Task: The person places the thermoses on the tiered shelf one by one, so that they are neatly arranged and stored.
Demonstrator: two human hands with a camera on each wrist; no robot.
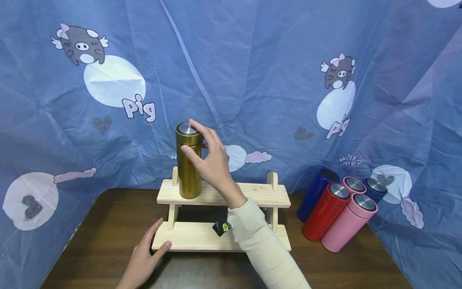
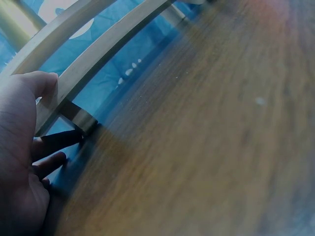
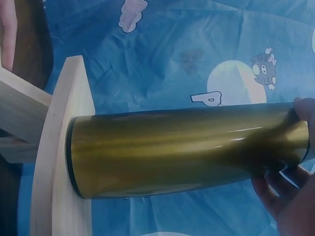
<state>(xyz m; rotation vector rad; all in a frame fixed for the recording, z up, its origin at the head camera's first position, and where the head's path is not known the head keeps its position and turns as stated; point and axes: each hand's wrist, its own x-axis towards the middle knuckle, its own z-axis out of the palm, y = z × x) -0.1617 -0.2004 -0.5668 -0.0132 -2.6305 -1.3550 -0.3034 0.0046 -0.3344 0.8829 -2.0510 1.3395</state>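
A gold thermos flask (image 1: 189, 172) with a silver-topped lid stands upright on the upper shelf, near the left end of a two-tier wooden rack (image 1: 249, 192). My right hand (image 1: 213, 160) grips it near the top, thumb on the near side and fingers round the far side. In the right wrist view the flask (image 3: 182, 152) has its base on the shelf board (image 3: 64, 147). My left hand (image 1: 146, 253) is at the left end of the lower shelf, thumb and fingers spread about its corner. The left wrist view shows that hand (image 2: 24, 147) by the rack's boards.
To the right of the rack, several flasks stand close together on the brown table (image 1: 202, 269): a red one (image 1: 326, 212), a pink one (image 1: 348, 224) and blue ones. A small black item (image 1: 219, 228) is at the lower shelf. Behind hangs a blue patterned cloth (image 1: 231, 80).
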